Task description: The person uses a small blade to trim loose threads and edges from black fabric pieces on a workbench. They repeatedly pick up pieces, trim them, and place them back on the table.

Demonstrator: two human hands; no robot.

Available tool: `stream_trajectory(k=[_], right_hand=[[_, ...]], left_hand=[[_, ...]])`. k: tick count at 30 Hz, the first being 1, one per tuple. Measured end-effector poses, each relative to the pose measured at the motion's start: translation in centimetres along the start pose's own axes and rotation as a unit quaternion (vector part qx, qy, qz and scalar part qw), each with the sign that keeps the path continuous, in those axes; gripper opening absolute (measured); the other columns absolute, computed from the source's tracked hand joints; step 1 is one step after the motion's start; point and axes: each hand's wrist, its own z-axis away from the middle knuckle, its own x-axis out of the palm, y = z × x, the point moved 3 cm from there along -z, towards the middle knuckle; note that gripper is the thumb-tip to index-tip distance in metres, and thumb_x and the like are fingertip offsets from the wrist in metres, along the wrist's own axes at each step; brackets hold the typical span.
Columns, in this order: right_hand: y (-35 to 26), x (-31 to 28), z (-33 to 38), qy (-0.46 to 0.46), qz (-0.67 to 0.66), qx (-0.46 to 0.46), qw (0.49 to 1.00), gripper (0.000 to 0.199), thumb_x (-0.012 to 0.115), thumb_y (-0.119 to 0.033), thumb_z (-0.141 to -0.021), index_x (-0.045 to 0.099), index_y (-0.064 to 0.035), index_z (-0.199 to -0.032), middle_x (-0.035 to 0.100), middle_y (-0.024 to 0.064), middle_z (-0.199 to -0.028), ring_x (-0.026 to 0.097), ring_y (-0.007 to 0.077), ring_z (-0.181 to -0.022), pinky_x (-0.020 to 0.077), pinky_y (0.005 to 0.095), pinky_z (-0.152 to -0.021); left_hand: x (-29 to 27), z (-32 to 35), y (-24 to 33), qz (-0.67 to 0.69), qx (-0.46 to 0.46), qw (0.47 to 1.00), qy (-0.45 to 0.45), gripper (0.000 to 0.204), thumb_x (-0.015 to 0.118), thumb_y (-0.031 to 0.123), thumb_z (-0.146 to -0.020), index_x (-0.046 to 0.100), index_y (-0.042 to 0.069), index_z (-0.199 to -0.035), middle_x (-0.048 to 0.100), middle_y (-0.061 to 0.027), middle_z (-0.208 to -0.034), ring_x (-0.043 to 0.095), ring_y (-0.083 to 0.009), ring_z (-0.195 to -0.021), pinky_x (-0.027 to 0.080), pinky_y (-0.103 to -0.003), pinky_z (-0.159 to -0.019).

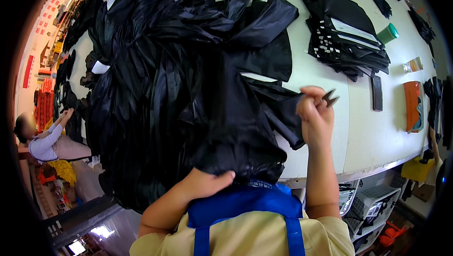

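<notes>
A black garment [226, 128] of thin shiny cloth lies spread in front of me, its near end hanging by my blue apron [245, 204]. My left hand [210, 183] grips that near end, with the thumb on top and the fingers hidden in the cloth. Raised above the table to the right, my right hand [315, 109] is closed around thread snips [330, 98], whose pointed blades stick out past the fingers. A black sleeve or leg [283, 109] of cloth reaches toward my right wrist. A large heap of black garments [141, 67] fills the left side.
On the pale table [325, 159] sits a stack of black pieces [347, 34] with white tags. Near it are a green cup [388, 34], a glass [413, 64], a phone [377, 93] and an orange box [413, 107]. Baskets [370, 204] stand below. A co-worker [52, 138] is at left.
</notes>
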Motion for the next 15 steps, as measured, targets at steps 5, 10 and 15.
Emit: stream_trajectory(k=[5,10,15], right_hand=[[8.0,-1.3,-10.0,0.015,0.041,0.132,0.990,0.031,0.049,-0.028,-0.096,0.062,-0.0054,-0.112,0.051,-0.0029,-0.081,0.044,0.0067,-0.074,0.0365,0.0201,-0.071],[16.0,0.2,-19.7,0.050,-0.039,0.269,0.961,0.032,0.049,-0.039,-0.094,0.055,-0.0305,-0.124,0.035,-0.0014,-0.136,0.040,0.0133,-0.108,0.0394,0.0297,-0.084],[18.5,-2.0,-25.2,0.199,-0.097,0.260,0.940,0.026,0.053,-0.026,-0.091,0.066,-0.0088,-0.106,0.059,0.0004,-0.081,0.036,0.0107,-0.048,0.0284,0.0243,-0.042]], left_hand=[[0.9,-0.7,-5.2,-0.221,0.024,0.970,-0.094,0.026,0.054,0.011,-0.086,0.059,0.006,-0.111,0.061,-0.0119,-0.111,0.058,-0.0213,-0.105,0.046,-0.032,-0.091],[0.9,-0.1,-14.7,0.061,-0.058,0.992,-0.095,0.036,0.049,0.013,-0.091,0.052,0.007,-0.127,0.053,-0.0104,-0.130,0.049,-0.0220,-0.121,0.034,-0.033,-0.106],[-0.9,1.1,-12.4,-0.189,-0.035,0.968,-0.163,0.042,0.057,0.029,-0.088,0.054,0.012,-0.127,0.053,-0.0120,-0.131,0.046,-0.0253,-0.124,0.032,-0.034,-0.106]])
